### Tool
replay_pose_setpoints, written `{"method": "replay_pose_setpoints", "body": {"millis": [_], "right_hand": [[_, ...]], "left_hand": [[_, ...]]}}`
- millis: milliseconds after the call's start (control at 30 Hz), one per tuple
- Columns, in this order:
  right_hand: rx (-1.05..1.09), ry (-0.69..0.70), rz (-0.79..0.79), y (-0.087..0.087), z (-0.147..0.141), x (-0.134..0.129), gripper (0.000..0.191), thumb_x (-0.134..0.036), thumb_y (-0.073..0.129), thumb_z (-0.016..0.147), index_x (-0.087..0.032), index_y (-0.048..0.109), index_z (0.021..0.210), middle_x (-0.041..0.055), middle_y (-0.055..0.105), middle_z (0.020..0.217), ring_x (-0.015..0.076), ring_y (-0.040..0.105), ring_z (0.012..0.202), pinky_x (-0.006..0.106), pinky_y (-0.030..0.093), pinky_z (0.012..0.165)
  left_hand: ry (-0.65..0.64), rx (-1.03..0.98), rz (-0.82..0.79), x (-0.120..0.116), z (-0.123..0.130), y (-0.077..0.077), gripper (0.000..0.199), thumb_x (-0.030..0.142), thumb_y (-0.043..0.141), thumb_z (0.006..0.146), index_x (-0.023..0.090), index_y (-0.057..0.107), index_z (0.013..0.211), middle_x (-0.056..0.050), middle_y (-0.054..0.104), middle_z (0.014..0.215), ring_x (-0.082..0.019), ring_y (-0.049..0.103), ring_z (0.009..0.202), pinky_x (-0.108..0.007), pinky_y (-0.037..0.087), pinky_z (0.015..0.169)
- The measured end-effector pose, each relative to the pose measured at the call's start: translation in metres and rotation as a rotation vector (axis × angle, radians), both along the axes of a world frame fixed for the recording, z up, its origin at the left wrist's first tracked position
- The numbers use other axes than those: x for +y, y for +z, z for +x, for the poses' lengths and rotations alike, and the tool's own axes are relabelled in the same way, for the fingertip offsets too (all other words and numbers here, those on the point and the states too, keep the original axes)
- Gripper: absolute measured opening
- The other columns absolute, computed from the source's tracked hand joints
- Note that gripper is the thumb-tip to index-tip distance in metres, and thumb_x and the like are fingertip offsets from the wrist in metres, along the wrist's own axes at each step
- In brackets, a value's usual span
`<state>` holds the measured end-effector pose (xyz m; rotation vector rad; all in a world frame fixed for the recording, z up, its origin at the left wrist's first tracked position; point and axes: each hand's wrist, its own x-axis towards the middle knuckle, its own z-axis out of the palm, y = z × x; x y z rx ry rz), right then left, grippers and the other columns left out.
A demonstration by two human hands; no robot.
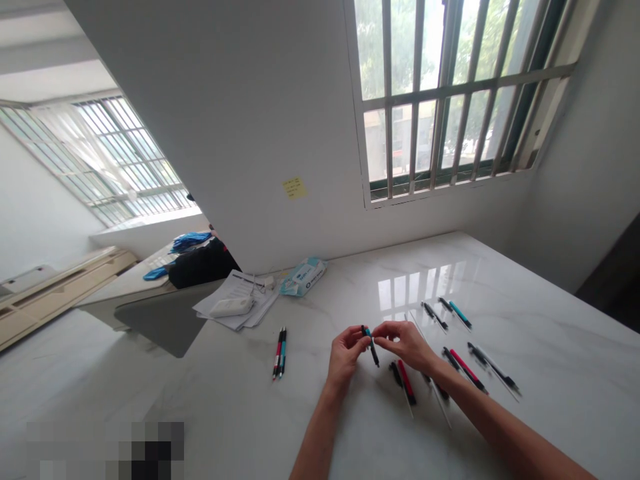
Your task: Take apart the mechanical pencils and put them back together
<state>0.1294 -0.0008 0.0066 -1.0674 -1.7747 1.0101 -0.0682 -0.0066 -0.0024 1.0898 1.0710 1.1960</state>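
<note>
Between the finger and thumb of my left hand (345, 357) is a black pen with a teal section (374, 352), tilted above the table. My right hand (406, 343) is closed in a pinch right beside the pen's upper part; whatever lies between its fingertips is too small to make out. Below my right hand lie a red pen barrel (407, 383), black pen parts and thin refills, partly hidden by the wrist. Farther right are a teal barrel (461, 315), another red barrel (467, 371) and a whitish barrel (493, 367), each near black clip pieces.
Two whole pens, one red (277, 353) and one teal (283, 353), lie side by side on the white marbled table (240, 413). Papers (240, 290) with a white device on top and a blue-white wipes packet (303, 277) lie against the wall.
</note>
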Motion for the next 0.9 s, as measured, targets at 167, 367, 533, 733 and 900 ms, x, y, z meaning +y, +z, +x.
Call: {"method": "replay_pose_setpoints", "body": {"millis": [167, 367, 533, 733, 900], "right_hand": [[-0.405, -0.101, 0.155, -0.006, 0.049, 0.017, 0.025, -0.033, 0.075, 0.085, -0.025, 0.08, 0.108, 0.0076, 0.079, 0.107, 0.0297, 0.067, 0.103, 0.042, 0.051, 0.093], [-0.566, -0.151, 0.064, -0.01, 0.082, 0.024, 0.013, -0.03, 0.074, 0.083, -0.025, 0.082, 0.091, 0.0073, 0.079, 0.092, 0.0282, 0.069, 0.091, 0.036, 0.049, 0.083], [-0.576, -0.121, 0.074, -0.012, 0.075, 0.024, 0.015, -0.021, 0.067, 0.082, -0.023, 0.082, 0.078, 0.0085, 0.079, 0.086, 0.0275, 0.069, 0.087, 0.035, 0.048, 0.081], [-0.583, -0.156, 0.055, -0.005, 0.065, 0.018, 0.017, -0.032, 0.069, 0.086, -0.022, 0.082, 0.087, 0.0092, 0.08, 0.09, 0.0267, 0.07, 0.087, 0.033, 0.048, 0.08], [-0.682, -0.142, -0.029, -0.004, 0.055, 0.016, 0.014, -0.026, 0.07, 0.085, -0.019, 0.083, 0.088, 0.0088, 0.08, 0.09, 0.0248, 0.072, 0.088, 0.03, 0.046, 0.079]], "left_hand": [[0.097, -0.007, -0.002, 0.002, -0.008, 0.004, 0.05, 0.045, 0.094, 0.065, 0.017, 0.081, 0.105, -0.01, 0.08, 0.097, -0.02, 0.074, 0.086, -0.031, 0.057, 0.083], [0.112, -0.005, 0.007, 0.004, -0.01, 0.002, 0.051, 0.045, 0.093, 0.065, 0.016, 0.082, 0.105, -0.011, 0.08, 0.097, -0.02, 0.075, 0.079, -0.035, 0.059, 0.083], [0.038, 0.143, 0.051, 0.004, -0.005, -0.002, 0.043, 0.039, 0.089, 0.07, 0.016, 0.082, 0.105, -0.012, 0.081, 0.099, -0.021, 0.075, 0.082, -0.033, 0.058, 0.083], [-0.024, 0.405, 0.122, -0.003, 0.0, 0.001, 0.03, 0.036, 0.078, 0.081, 0.02, 0.083, 0.107, -0.009, 0.082, 0.104, -0.023, 0.075, 0.088, -0.032, 0.057, 0.083], [-0.033, 0.454, 0.135, -0.005, 0.002, 0.007, 0.028, 0.034, 0.075, 0.083, 0.021, 0.082, 0.106, -0.007, 0.082, 0.103, -0.022, 0.075, 0.087, -0.031, 0.057, 0.082]]}}
